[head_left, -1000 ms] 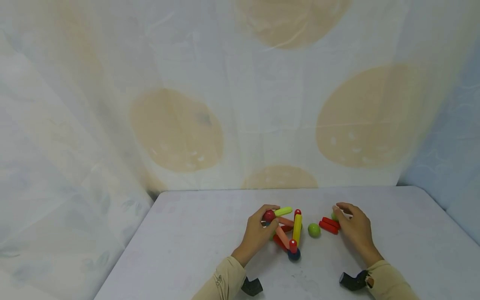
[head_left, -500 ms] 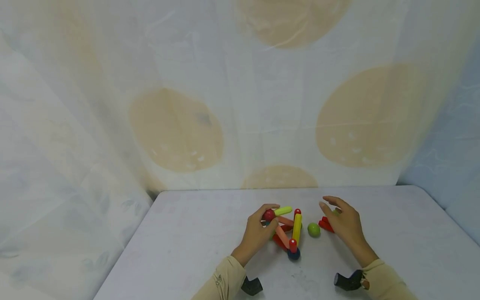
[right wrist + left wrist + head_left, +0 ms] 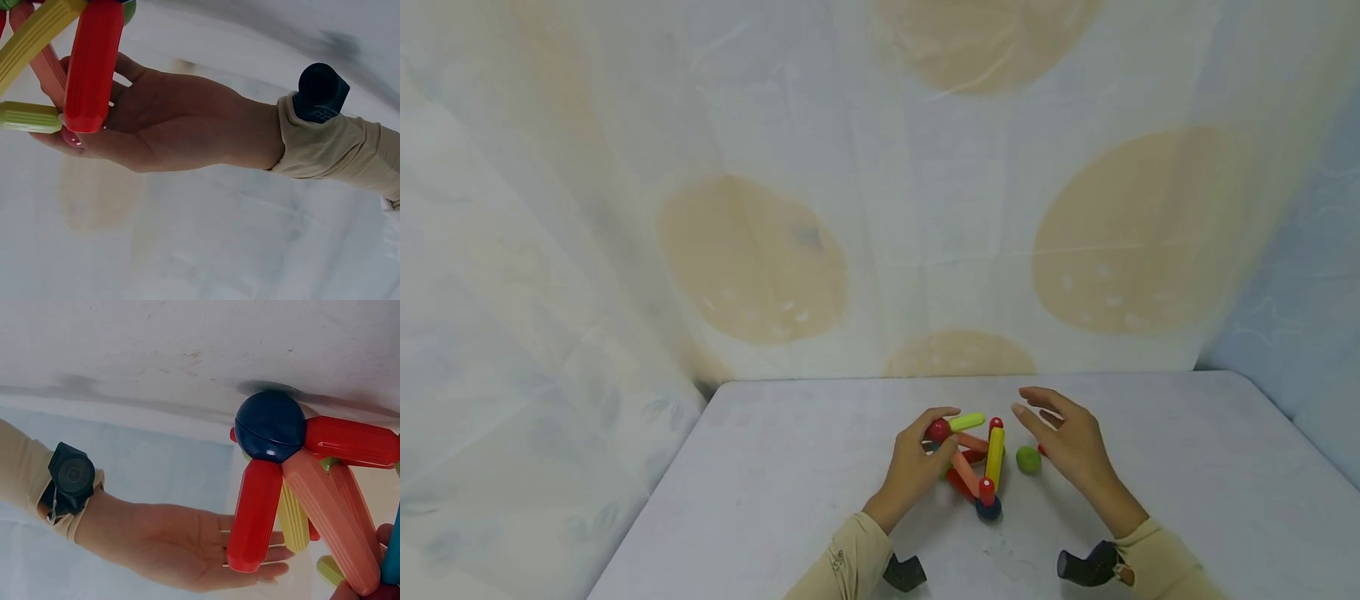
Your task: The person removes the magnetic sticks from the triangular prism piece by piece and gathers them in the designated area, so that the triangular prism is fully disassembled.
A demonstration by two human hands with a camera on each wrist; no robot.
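Worktop point(image 3: 775, 483), lower half of frame. Stick-and-ball structure point(image 3: 973, 462) at lower centre. Left hand point(image 3: 910, 471) pinches its red ball point(image 3: 937, 431). Right hand point(image 3: 1071, 442) hovers, fingers straight, holding nothing, just right of green ball point(image 3: 1028, 459).

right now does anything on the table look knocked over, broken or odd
Nothing stands out. The colourful rod-and-ball structure stands intact, gripped by the left hand; a loose green ball lies beside it, near the open right hand.
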